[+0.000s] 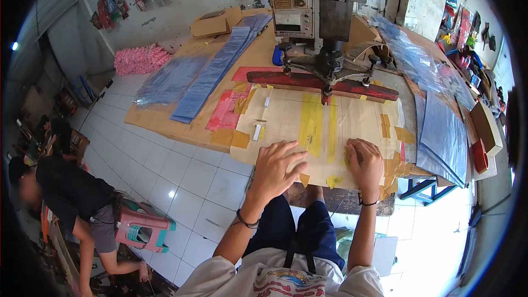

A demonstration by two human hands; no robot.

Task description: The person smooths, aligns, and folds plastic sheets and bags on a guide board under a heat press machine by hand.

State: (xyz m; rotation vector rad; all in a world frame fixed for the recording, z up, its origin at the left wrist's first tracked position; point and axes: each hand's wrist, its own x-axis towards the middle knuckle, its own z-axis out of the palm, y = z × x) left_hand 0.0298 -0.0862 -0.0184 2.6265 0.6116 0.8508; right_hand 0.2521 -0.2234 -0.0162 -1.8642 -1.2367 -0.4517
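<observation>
My left hand is over the near left part of a tape-covered work board, fingers spread and nothing visible in them. My right hand is at the board's near right part, its fingers bent and a gap showing beside the thumb; I see nothing held. Whether either palm touches the surface I cannot tell. Yellow tape strips run down the board between my hands, and brown tape patches its edges. Beyond my hands, a long red bar hangs beneath the press head across the board's far side.
Blue plastic sheets lie to the left, with more blue sheets at the right. A control box stands behind the press. An open carton sits at the back. Another person bends near stacked stools at lower left.
</observation>
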